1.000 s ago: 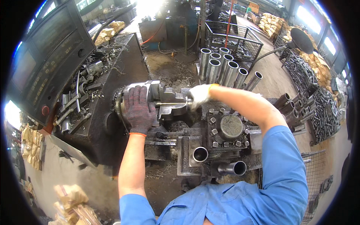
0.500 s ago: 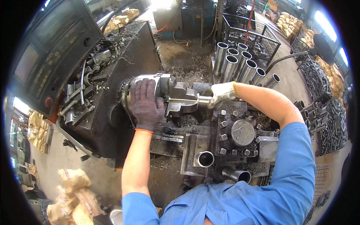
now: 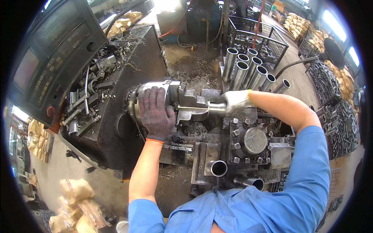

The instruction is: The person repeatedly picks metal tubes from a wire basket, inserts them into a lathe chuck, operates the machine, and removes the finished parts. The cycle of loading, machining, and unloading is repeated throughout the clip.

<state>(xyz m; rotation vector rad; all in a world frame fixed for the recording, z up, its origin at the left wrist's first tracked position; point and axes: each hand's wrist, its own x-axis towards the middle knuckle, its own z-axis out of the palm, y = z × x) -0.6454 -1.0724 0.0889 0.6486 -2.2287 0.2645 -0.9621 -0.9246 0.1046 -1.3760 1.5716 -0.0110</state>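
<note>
- The free end of a shiny metal tube (image 3: 216, 109) is gripped by the right hand (image 3: 236, 101), which is clad in a white glove and closed around it; the fingertips are partly hidden from view.
- The tube is held level, and its other end is set at the stepped jaws of a chuck (image 3: 171, 88); how tightly it is clamped there cannot be told.
- The rim of the chuck is covered by the left hand (image 3: 156, 113), which is gloved in dark knit with an orange cuff; the palm is laid down with the fingers stretched out, and nothing is grasped by it.
- Just below the right forearm, a tool post (image 3: 255, 141) with a round cap is ringed by square-headed bolts.
- Nearer the body, a short tube (image 3: 218, 168) is seen mouth upward, and beside it a tilted tube (image 3: 250, 182) is partly hidden by the blue shirt (image 3: 233, 206).
- Beyond the right hand, a group of open-ended tubes (image 3: 241, 73) is stood on end, with a wire-mesh crate (image 3: 276, 47) placed behind.
- To the left, the dark machine housing (image 3: 132, 73) is strewn with metal shavings and loose tools (image 3: 86, 97), and is flanked by a control panel (image 3: 39, 77).
</note>
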